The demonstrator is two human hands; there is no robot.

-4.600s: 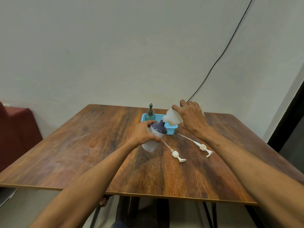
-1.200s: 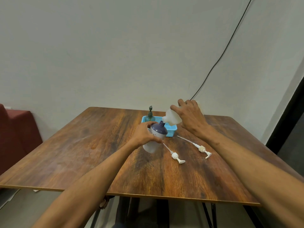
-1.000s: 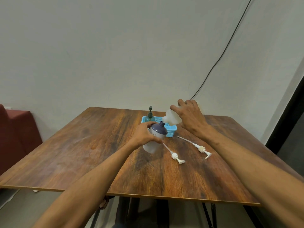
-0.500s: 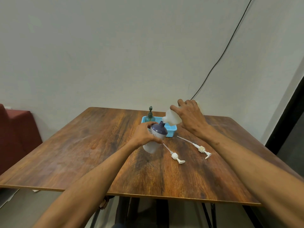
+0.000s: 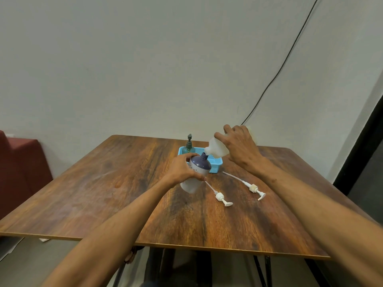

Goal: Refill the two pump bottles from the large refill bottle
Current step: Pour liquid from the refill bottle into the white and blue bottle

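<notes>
My left hand (image 5: pixel 183 169) grips a white pump bottle with a purple top (image 5: pixel 196 172), tilted to the right above the wooden table (image 5: pixel 124 183), its neck uncovered. My right hand (image 5: pixel 240 148) holds the translucent refill bottle (image 5: pixel 216 149) tipped on its side, its mouth just above the purple neck. Two white pump heads with long tubes lie on the table, one near the middle (image 5: pixel 220 196) and one further right (image 5: pixel 253 188). A green pump bottle (image 5: pixel 189 146) stands in the blue basket (image 5: pixel 215 167) behind.
The wall rises right behind the table's far edge, with a black cable (image 5: pixel 279 69) running down it. A dark red seat (image 5: pixel 22 168) stands to the left of the table.
Both hands and both bottles have stayed almost still over the last second. Since the earliest frame the refill bottle has lifted slightly.
</notes>
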